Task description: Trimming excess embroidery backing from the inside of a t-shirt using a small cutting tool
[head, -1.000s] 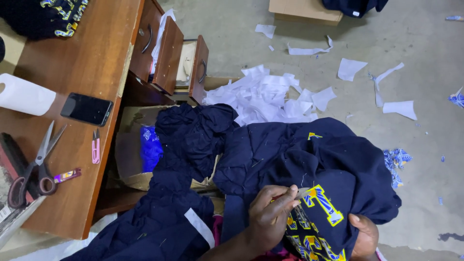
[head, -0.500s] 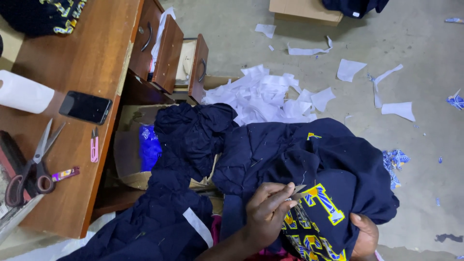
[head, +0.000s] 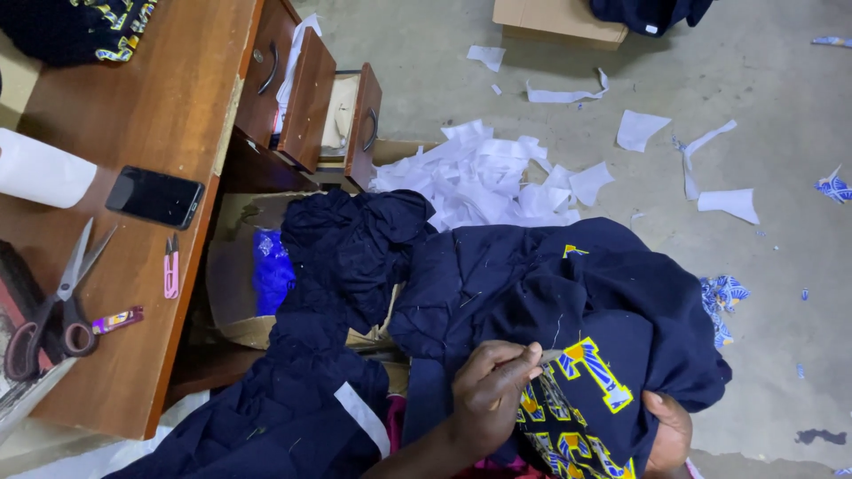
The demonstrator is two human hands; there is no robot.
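A navy garment with yellow and blue letter patches lies bunched over my lap. My left hand rests on top of it, fingertips pinched together at the edge of a patch; whatever is between them is too small to make out. My right hand grips the garment from the lower right, mostly hidden under the cloth. More navy cloth spills over a cardboard box to the left.
A wooden desk on the left carries scissors, a pink thread snipper, a black phone and a white roll. Its drawers stand open. White paper scraps litter the concrete floor.
My left fingers have closed a little tighter at the same spot on the patch. The garment and my right hand have barely moved.
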